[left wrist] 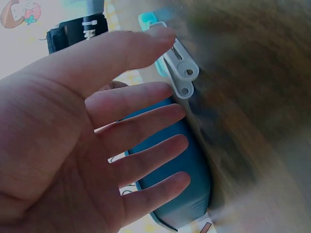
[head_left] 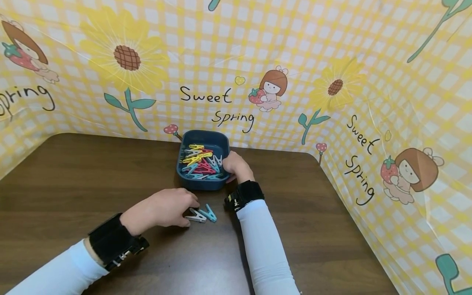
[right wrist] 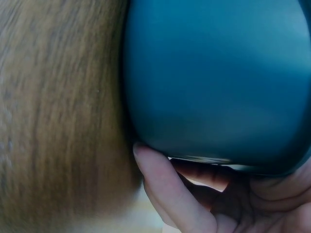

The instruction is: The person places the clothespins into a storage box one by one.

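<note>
The dark blue plastic tub (head_left: 202,180) with rounded corners is placed on the dark brown wooden table (head_left: 73,180), near its far edge, just in front of the yellow checked plastic sheet (head_left: 236,49) printed with sunflowers and the words "Sweet Spring", which is hung around the table. The tub is filled with a loose heap of small plastic clothes pegs (head_left: 200,162) in yellow, red, blue and white. The tub is judged to be light and stiff, with smooth walls that may slip, so it is best taken by the rim or by a corner; in the right wrist view its wall (right wrist: 218,77) is seen close, with fingers (right wrist: 165,189) curled under its lower edge. The right hand (head_left: 236,166) is held on the right rim of the tub and seems to grip it there. The left hand (head_left: 162,207) is laid on the table in front of the tub, its fingers (left wrist: 141,141) spread and nearly straight, and the fingertips are touching a white plastic peg (head_left: 195,216), beside which a light blue plastic peg (head_left: 210,214) is lying. The pegs are judged light, hard and springy, and each is best pinched at its two long ends.
</note>
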A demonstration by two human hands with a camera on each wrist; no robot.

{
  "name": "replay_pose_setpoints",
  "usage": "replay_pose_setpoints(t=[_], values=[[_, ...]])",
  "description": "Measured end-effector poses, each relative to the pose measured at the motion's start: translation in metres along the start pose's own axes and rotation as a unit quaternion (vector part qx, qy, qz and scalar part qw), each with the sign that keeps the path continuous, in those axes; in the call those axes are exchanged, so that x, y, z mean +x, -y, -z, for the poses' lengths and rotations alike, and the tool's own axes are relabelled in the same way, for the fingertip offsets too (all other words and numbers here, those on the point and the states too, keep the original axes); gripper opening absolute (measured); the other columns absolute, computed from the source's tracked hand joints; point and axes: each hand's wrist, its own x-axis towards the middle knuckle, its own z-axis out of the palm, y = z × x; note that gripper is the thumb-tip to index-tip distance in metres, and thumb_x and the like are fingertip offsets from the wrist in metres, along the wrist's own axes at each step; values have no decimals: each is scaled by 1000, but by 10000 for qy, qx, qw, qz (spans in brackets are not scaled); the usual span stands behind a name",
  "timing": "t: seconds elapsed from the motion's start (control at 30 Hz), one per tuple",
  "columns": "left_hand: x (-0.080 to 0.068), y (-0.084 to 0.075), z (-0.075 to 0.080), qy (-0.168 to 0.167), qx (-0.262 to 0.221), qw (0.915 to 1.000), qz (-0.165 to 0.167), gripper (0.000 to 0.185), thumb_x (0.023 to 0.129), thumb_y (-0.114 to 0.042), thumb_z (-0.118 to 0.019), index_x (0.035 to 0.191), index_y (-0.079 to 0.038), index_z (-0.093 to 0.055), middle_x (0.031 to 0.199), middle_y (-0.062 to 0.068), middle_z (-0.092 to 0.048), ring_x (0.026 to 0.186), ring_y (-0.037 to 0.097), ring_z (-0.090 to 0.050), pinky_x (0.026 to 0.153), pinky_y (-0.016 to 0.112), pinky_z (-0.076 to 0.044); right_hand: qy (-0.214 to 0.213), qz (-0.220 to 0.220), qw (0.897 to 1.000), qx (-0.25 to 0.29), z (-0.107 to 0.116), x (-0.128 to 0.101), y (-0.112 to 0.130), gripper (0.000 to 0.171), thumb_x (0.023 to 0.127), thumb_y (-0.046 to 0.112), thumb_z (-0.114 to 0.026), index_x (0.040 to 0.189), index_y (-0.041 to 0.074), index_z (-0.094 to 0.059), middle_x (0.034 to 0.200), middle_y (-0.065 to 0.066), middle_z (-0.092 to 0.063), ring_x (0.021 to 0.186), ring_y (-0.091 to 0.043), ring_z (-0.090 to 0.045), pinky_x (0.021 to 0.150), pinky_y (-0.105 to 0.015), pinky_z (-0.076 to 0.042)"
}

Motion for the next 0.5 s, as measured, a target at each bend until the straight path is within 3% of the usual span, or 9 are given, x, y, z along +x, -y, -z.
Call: replay_pose_setpoints(t=[0.1, 0.23, 0.5], values=[[1, -2, -2, -9, 54, 10000, 19, 36, 87, -24, -92, 119, -8, -82, 114, 8, -80, 92, 19, -67, 85, 42, -65, 17, 4, 10000, 7, 0, 0, 1, 38, 114, 14, -46, 150, 3, -49, 137, -20, -62, 112, -36, -73, 65, -40, -69], [1, -3, -3, -20, 72, 9999, 104, 29, 87, -22, -92, 111, -10, -83, 97, 1, -76, 78, 12, -57, 71, 32, -56, 65, -49, 10000, -43, 1, -2, 3, 38, 114, 14, -46, 150, 3, -48, 139, -20, -62, 112, -35, -73, 65, -40, -69], [0, -4, -5, -231, 173, 9996, 33, 24, 85, -21, -94, 104, -12, -82, 91, -1, -72, 74, 12, -54, 66, 29, -51, 101, -196, 9997, -113, 3, -7, 7, 33, 114, 15, -46, 144, 3, -53, 138, -19, -64, 106, -34, -75, 67, -39, -69]])
